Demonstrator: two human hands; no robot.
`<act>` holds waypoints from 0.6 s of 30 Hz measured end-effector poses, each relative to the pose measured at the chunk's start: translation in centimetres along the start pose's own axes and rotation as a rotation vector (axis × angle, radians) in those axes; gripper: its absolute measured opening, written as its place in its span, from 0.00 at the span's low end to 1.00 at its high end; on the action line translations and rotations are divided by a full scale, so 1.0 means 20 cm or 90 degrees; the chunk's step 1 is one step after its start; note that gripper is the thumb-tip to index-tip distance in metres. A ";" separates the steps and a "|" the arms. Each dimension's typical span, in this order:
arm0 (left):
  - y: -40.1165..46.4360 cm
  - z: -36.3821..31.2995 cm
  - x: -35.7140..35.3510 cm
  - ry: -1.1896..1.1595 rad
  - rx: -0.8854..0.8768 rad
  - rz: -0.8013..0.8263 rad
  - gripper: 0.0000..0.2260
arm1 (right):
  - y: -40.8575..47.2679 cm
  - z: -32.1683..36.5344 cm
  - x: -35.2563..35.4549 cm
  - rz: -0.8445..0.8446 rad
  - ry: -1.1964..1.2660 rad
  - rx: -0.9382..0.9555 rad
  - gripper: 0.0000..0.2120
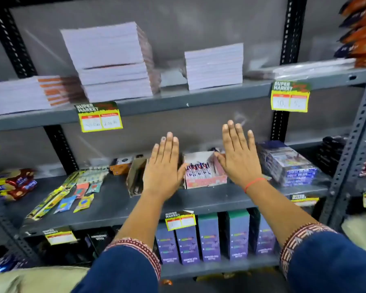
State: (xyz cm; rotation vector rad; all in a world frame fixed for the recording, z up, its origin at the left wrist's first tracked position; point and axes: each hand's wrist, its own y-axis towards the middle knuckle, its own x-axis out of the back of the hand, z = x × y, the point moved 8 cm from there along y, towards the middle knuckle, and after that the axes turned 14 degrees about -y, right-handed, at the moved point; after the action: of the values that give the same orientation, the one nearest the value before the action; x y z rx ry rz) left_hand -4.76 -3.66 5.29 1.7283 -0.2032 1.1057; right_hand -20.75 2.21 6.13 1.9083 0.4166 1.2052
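Both my hands are raised flat, fingers straight, in front of the middle shelf [114, 206] of a grey metal rack. My left hand [164, 166] hovers just left of a small open pink carton [203, 172] filled with upright sachets. My right hand [239, 153] is just right of that carton, its thumb near the carton's raised flap. Neither hand holds anything. A brown cardboard box [135, 176] stands tilted behind my left hand, partly hidden by it.
Stacks of white notebooks [110, 62] sit on the upper shelf. Flat packets [72, 191] lie at the left of the middle shelf, wrapped blue boxes [290, 163] at its right. Purple bottle boxes [209, 240] line the lower shelf. Yellow price tags [99, 117] hang from shelf edges.
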 end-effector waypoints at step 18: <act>-0.23 -0.02 -1.26 -0.015 -0.078 0.495 0.34 | -0.25 -0.32 -1.13 0.465 0.021 -0.177 0.15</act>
State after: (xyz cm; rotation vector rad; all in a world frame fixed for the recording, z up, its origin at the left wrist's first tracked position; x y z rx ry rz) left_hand -16.31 -10.10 -16.57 1.5764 -0.9973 1.5766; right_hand -36.59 -6.29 -9.68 1.8398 -0.4622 1.6476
